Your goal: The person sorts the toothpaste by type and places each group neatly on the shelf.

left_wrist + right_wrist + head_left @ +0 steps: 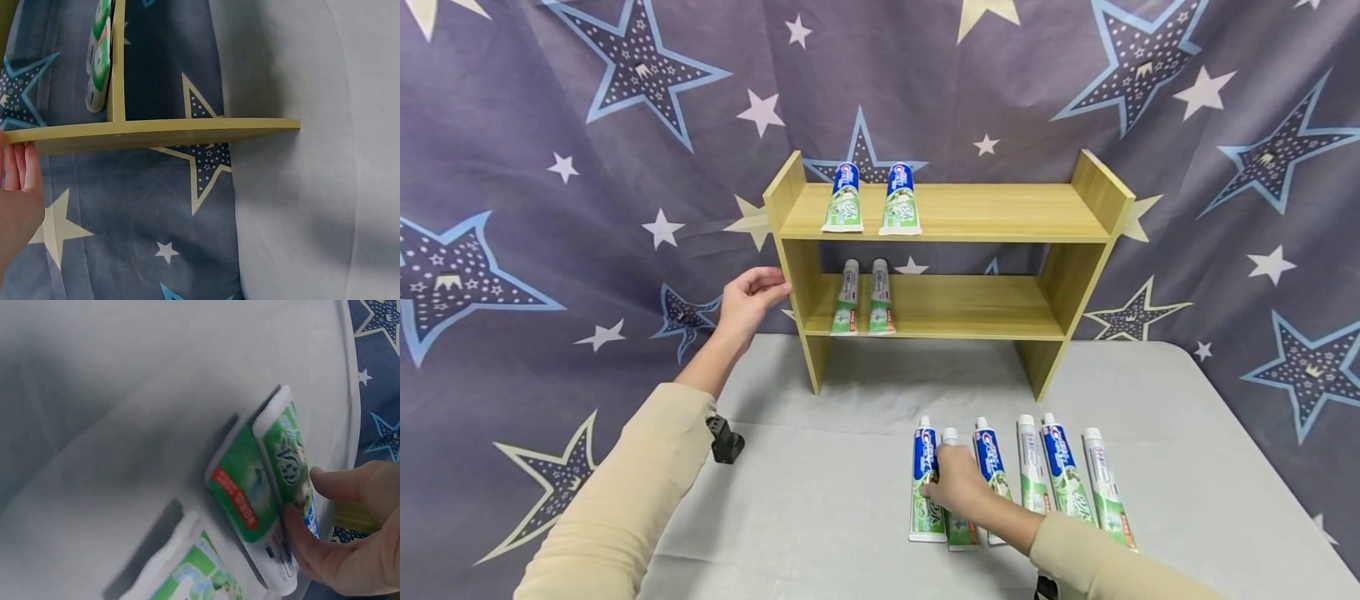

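My left hand [751, 304] touches the outer left side panel of a two-tier wooden shelf [992, 218]; in the left wrist view its fairly straight fingers [22, 165] meet the panel. Over the table, my right hand [958, 482] pinches the leftmost blue-and-green toothpaste tube [927, 521] by its sides, with thumb and fingers astride it in the right wrist view. Close beside that tube lies a white-and-green toothpaste tube [247, 481], partly under the hand. Further right lie more tubes of both kinds, such as a blue-and-green one [1066, 475] and a white-and-green one [1107, 487].
Two blue-and-green tubes [900, 200] stand on the upper tier, towards the left. Two white-and-green tubes [881, 298] occupy the left of the lower tier. A grey cloth covers the table [805, 500]. Behind the shelf hangs a star-patterned curtain [700, 167].
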A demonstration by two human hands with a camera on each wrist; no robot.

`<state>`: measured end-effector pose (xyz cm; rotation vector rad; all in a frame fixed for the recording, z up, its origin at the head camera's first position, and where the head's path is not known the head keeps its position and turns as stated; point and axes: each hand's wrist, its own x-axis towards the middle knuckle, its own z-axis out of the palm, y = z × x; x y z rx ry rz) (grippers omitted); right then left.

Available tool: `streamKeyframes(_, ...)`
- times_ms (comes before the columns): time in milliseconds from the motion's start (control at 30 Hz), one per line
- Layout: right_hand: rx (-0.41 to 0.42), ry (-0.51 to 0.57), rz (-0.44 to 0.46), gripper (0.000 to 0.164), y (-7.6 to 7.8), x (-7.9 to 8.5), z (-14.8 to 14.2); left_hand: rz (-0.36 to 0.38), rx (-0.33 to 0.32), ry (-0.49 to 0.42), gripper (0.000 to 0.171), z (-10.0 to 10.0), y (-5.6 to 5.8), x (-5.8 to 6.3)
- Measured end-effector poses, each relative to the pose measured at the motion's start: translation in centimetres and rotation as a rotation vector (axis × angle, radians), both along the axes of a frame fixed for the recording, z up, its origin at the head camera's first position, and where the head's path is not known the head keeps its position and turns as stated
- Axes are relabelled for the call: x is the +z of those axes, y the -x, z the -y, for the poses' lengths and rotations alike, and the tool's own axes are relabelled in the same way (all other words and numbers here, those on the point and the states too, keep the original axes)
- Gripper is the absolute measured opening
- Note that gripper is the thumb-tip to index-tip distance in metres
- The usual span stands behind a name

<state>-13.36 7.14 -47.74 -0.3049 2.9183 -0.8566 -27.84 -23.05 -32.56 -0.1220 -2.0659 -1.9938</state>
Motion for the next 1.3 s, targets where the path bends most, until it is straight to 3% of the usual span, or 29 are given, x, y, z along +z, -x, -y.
streamKeyframes(200,0.016,-0.020,-0.039,0.047,-0.4,-0.6,0.5,0.017,0.008,0.022,0.016,0.1,0.0,0.2)
streamKeyframes(467,0.010,-0.032,-0.035,0.055,-0.4,-0.7,1.2,0.033,0.004,0.011,0.016,0.2,-0.2,0.3)
streamKeyframes(800,-0.057,0.064,0.026,0.065,0.4,-0.7,1.4,0.029,-0.002,0.003,0.015,-0.2,-0.1,0.5)
streamKeyframes(1033,-0.096,0.141,0.088,0.028,0.6,-0.7,1.5,0.055,-0.001,-0.020,0.016,0.1,-0.4,0.2)
streamKeyframes(1167,-0.178,0.190,0.121,0.020,0.6,-0.4,1.4,0.054,-0.012,-0.019,0.016,0.0,-0.4,0.2)
streamKeyframes(1300,-0.247,0.263,0.214,0.018,0.8,0.1,1.1,0.047,-0.023,-0.027,0.016,-0.1,-0.3,0.3)
